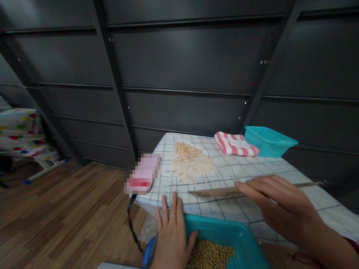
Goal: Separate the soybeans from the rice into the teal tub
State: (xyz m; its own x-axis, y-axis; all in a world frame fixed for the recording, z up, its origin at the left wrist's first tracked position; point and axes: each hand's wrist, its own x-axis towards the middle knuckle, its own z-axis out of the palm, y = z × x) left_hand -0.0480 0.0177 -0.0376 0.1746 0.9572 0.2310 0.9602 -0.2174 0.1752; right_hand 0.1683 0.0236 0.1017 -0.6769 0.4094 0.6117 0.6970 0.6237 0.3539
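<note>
My right hand is closed around a long, thin brown strip of cardboard, held edge-on above the table's near part. Beyond the strip lies a spread heap of white rice, with yellow kernels mostly at its far left side. My left hand rests at the left rim of a teal basin, fingers stretched forward toward the table edge and thumb over the inside. Round olive-brown beans cover the basin's bottom. Its lower part is cut off by the frame.
A checked white cloth covers the table. At the back right are a folded red-and-white striped towel and another teal basin. A pink, pixelated item with a black strap sits at the left edge. Dark panels stand behind.
</note>
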